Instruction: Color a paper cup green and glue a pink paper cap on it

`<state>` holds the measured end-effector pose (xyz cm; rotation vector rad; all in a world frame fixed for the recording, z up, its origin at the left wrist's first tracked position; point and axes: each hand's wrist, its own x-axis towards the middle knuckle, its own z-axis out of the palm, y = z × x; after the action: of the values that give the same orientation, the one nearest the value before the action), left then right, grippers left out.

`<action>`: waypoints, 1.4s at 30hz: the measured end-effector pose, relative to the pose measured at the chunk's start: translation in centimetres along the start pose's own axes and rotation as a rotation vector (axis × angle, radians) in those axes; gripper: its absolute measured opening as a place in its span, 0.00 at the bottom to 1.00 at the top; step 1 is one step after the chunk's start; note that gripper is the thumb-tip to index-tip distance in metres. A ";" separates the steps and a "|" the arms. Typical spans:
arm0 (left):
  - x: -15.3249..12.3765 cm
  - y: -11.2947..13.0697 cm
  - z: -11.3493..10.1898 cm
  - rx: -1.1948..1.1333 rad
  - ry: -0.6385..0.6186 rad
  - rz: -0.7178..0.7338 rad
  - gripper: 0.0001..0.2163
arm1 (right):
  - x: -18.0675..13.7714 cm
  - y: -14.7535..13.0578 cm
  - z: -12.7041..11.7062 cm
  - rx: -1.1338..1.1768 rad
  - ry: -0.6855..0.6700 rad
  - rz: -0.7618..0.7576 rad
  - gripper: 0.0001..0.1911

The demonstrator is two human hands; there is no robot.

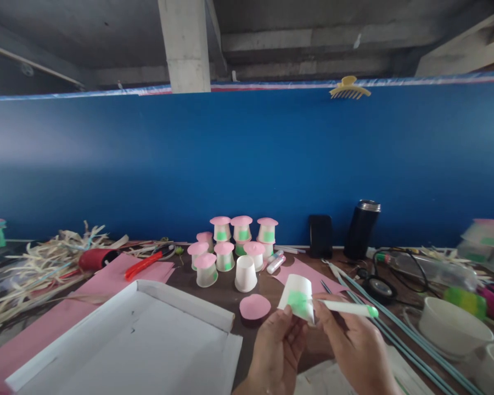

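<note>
- Two hands low centre in my feed, both busy on one small white paper cup (298,297).
- Left hand (276,351): fingers closed on the cup from below, holding it tilted above the table edge, green patch facing me.
- Right hand (356,343): pinched around a white marker (348,309) with a green end cap; the marker lies nearly level, its inner end at the cup's green patch.
- Just beyond the cup: a loose pink paper disc (254,306) flat on the dark table (214,285), and a bare white upturned cup (246,273) behind it.
- Left of the hands: a white cardboard tray (119,340) resting on pink paper sheets (66,315).
- Right side: grey-blue rods (395,334) running diagonally, a white bowl (447,326) near them.
- Mid table: cluster of finished cups (230,241) with pink caps and green patches, some stacked two high.
- Further left: red-handled cutter (144,264) and a heap of pale straw strips (45,258).
- Back edge: black phone (320,236) and black flask (362,229) standing against the blue partition (247,159); a yellow hair claw (349,88) is clipped on its top rim.
</note>
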<state>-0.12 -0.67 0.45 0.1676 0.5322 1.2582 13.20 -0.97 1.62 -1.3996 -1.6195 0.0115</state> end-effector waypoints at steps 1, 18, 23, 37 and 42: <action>0.0 0.0 0.0 0.002 -0.001 -0.001 0.03 | 0.0 0.0 0.0 -0.006 0.002 0.002 0.17; 0.0 0.2 0.1 -0.040 0.065 -0.038 0.03 | -0.3 -0.2 0.0 0.117 -0.003 0.030 0.15; 0.0 0.3 0.1 -0.047 0.066 -0.046 0.03 | -0.2 -0.2 -0.1 0.038 0.015 0.007 0.16; -0.1 0.2 0.0 -0.024 0.046 -0.055 0.05 | -0.4 0.0 0.1 0.015 -0.009 0.032 0.16; 0.0 0.1 -0.2 -0.031 0.061 -0.066 0.03 | -0.3 -0.1 -0.1 0.017 -0.008 0.020 0.18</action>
<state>-0.29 -0.68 0.28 0.0854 0.5657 1.2099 13.09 -1.31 1.52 -1.4046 -1.6091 0.0424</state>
